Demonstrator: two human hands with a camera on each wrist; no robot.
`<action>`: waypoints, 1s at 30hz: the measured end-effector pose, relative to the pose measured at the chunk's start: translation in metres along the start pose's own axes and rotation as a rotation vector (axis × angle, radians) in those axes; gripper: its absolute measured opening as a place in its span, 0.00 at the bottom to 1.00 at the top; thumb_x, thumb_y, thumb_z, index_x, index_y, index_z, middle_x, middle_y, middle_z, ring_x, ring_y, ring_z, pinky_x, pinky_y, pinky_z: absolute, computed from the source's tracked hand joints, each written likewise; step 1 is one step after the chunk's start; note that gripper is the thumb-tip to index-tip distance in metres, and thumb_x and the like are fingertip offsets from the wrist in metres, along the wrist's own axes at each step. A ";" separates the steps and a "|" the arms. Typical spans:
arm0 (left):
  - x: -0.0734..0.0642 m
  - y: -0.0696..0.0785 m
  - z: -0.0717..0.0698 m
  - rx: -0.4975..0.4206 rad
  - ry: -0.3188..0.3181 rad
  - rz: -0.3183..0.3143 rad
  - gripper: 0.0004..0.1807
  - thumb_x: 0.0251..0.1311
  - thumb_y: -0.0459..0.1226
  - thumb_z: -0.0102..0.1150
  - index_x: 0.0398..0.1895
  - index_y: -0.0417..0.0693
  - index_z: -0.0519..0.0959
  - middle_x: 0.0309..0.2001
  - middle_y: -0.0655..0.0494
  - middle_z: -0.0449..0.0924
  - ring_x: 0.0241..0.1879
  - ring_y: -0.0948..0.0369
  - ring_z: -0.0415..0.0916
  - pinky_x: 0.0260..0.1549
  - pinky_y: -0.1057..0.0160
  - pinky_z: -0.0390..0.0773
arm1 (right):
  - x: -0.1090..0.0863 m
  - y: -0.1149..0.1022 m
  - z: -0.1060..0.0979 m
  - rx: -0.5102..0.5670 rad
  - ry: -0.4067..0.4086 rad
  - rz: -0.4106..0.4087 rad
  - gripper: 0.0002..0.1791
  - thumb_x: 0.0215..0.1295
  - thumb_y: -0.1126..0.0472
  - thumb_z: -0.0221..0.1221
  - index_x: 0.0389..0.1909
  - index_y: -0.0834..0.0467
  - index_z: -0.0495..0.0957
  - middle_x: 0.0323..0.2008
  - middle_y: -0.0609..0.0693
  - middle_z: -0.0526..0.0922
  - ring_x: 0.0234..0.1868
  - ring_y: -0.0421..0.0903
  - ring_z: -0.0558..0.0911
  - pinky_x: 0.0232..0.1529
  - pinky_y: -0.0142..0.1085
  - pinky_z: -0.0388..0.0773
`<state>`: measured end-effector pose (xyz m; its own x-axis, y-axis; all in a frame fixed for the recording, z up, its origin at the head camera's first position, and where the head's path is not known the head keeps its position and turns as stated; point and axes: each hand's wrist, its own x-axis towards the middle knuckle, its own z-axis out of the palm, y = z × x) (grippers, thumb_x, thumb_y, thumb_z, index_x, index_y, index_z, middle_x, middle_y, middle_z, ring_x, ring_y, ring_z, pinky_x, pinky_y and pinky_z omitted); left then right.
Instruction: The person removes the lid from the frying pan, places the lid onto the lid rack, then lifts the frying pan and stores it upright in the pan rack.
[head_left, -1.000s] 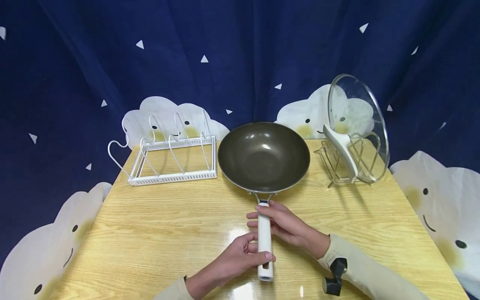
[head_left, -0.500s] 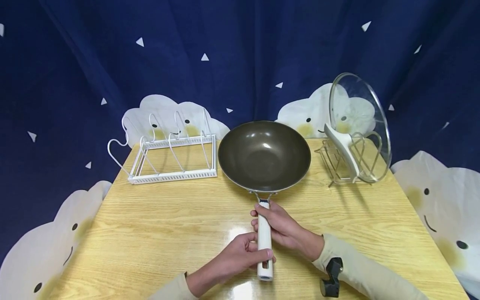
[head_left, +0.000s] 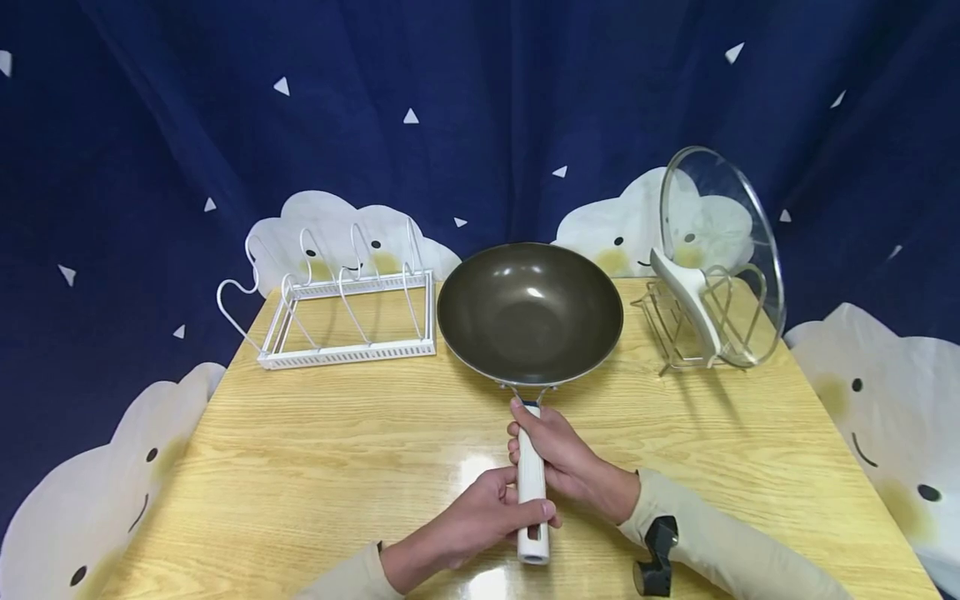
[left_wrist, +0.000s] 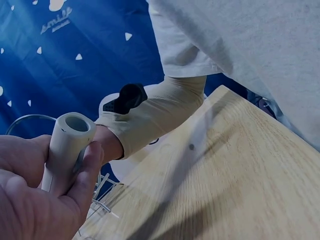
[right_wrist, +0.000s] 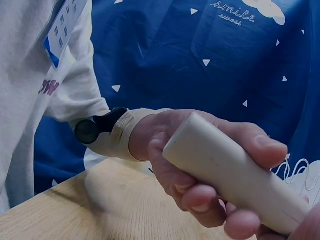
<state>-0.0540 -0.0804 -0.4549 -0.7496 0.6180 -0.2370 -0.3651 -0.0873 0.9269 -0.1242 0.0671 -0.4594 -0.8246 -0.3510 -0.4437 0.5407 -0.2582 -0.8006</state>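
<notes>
A dark-lined wok (head_left: 530,312) sits mid-table in the head view, its white handle (head_left: 532,475) pointing toward me. My right hand (head_left: 568,457) grips the handle close to the pan, thumb on top and fingers curled round underneath. Nearer the handle's end, my left hand (head_left: 480,518) holds it from the left side, with the thumb laid across the top. The left wrist view shows the hollow end of the handle (left_wrist: 70,131) between the left hand's thumb and fingers. In the right wrist view, the left hand (right_wrist: 200,165) is seen round the handle; only a bit of the right hand shows at the corner.
Left of the wok stands a white wire rack (head_left: 345,354) with several upright loops. On the right, a glass lid (head_left: 720,208) with a white handle leans upright in a small metal stand (head_left: 663,333). A patterned blue curtain (head_left: 480,100) hangs behind the wooden table (head_left: 337,450).
My right hand's fingers, extended left past the handle a second ago, have curled in round it. The left hand keeps its hold, and the wok has barely shifted.
</notes>
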 end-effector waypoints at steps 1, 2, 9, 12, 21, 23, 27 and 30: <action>0.000 0.000 0.000 0.000 -0.006 0.000 0.22 0.69 0.34 0.61 0.59 0.28 0.71 0.38 0.44 0.87 0.34 0.64 0.81 0.33 0.66 0.83 | 0.000 0.000 0.000 -0.001 0.003 0.000 0.16 0.83 0.50 0.46 0.42 0.59 0.61 0.30 0.46 0.69 0.23 0.37 0.72 0.28 0.26 0.75; 0.000 0.000 0.000 0.001 -0.010 -0.002 0.22 0.69 0.34 0.61 0.59 0.29 0.71 0.38 0.45 0.87 0.34 0.63 0.82 0.33 0.66 0.83 | 0.000 0.000 0.000 -0.003 0.005 0.002 0.16 0.83 0.49 0.46 0.42 0.59 0.61 0.30 0.46 0.69 0.23 0.37 0.72 0.28 0.26 0.75; 0.001 0.002 0.000 0.030 -0.005 -0.020 0.22 0.70 0.35 0.61 0.60 0.28 0.70 0.38 0.47 0.87 0.36 0.61 0.83 0.36 0.64 0.84 | 0.000 0.000 -0.002 0.001 -0.004 0.004 0.13 0.83 0.54 0.46 0.42 0.60 0.61 0.28 0.45 0.69 0.22 0.35 0.73 0.26 0.25 0.74; 0.000 0.003 0.000 0.059 0.016 -0.018 0.20 0.69 0.35 0.62 0.57 0.28 0.72 0.38 0.44 0.88 0.37 0.60 0.84 0.39 0.62 0.85 | 0.000 0.000 -0.002 0.000 -0.009 -0.002 0.12 0.83 0.55 0.46 0.41 0.59 0.61 0.28 0.45 0.69 0.22 0.35 0.72 0.26 0.24 0.74; 0.001 0.003 0.001 0.115 0.052 -0.004 0.16 0.67 0.35 0.64 0.50 0.30 0.76 0.35 0.47 0.88 0.34 0.63 0.83 0.38 0.65 0.84 | 0.001 -0.001 -0.002 -0.016 -0.006 0.002 0.11 0.82 0.57 0.46 0.40 0.59 0.61 0.28 0.45 0.68 0.21 0.35 0.73 0.25 0.24 0.74; 0.001 0.003 0.001 0.129 0.047 0.003 0.14 0.67 0.35 0.64 0.48 0.32 0.77 0.33 0.49 0.88 0.33 0.65 0.82 0.36 0.68 0.82 | 0.001 -0.001 -0.002 -0.021 -0.001 0.006 0.10 0.82 0.57 0.45 0.40 0.59 0.61 0.28 0.45 0.68 0.21 0.35 0.73 0.25 0.24 0.74; 0.002 0.004 0.001 0.159 0.043 0.020 0.10 0.66 0.35 0.65 0.44 0.37 0.78 0.28 0.53 0.85 0.30 0.66 0.80 0.31 0.70 0.74 | 0.001 0.000 -0.002 -0.030 -0.002 0.006 0.11 0.82 0.57 0.46 0.39 0.59 0.61 0.27 0.45 0.69 0.21 0.35 0.73 0.25 0.25 0.74; 0.001 0.004 0.001 0.184 0.053 0.027 0.09 0.65 0.35 0.66 0.42 0.38 0.79 0.26 0.54 0.84 0.28 0.67 0.78 0.28 0.72 0.71 | 0.001 0.000 -0.001 -0.030 -0.001 0.007 0.11 0.82 0.57 0.46 0.39 0.59 0.61 0.27 0.45 0.69 0.21 0.35 0.73 0.25 0.25 0.74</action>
<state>-0.0557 -0.0793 -0.4515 -0.7876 0.5750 -0.2216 -0.2409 0.0437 0.9696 -0.1252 0.0682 -0.4600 -0.8204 -0.3537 -0.4493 0.5415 -0.2283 -0.8091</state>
